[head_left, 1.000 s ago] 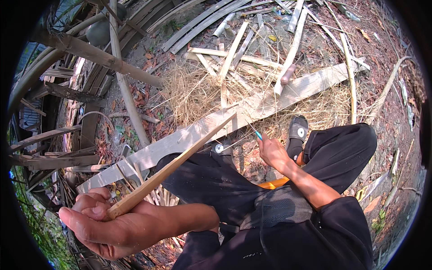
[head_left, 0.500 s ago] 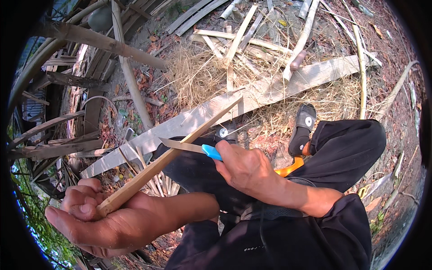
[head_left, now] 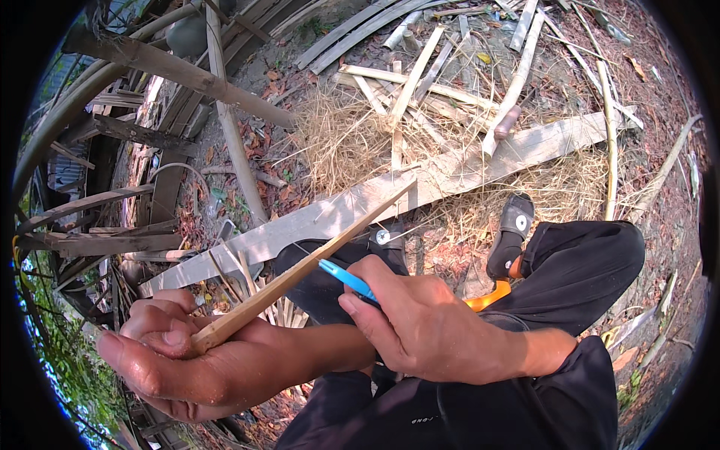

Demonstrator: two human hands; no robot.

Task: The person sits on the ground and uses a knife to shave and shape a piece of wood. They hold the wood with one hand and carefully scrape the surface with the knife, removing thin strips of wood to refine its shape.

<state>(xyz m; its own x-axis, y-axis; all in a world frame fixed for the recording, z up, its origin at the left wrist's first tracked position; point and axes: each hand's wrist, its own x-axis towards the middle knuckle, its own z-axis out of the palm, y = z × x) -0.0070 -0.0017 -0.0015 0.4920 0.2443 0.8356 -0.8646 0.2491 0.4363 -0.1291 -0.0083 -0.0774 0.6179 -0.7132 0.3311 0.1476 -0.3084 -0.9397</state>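
My left hand (head_left: 202,364) is closed around the lower end of a long, pale wooden strip (head_left: 277,289), which slants up and away to the right and narrows toward its far end. In my right hand (head_left: 431,319) is a blue-handled knife (head_left: 349,282). Its handle tip lies against or just over the strip, about halfway along. The blade is turned nearly edge-on and hardly shows, so I cannot tell whether it touches the wood. Both hands are above my lap.
A long grey plank (head_left: 322,214) lies on the ground past my feet. Beyond it are dry straw (head_left: 337,139) and split wood strips (head_left: 416,75). Poles and stacked timber (head_left: 135,135) stand at the left. An orange curved object (head_left: 489,296) is beside my right leg.
The knife's blade, seen broadside across the strip before, is now nearly edge-on, as my right hand has turned. The whole view has shifted slightly, with strip and left hand appearing further right and lower.
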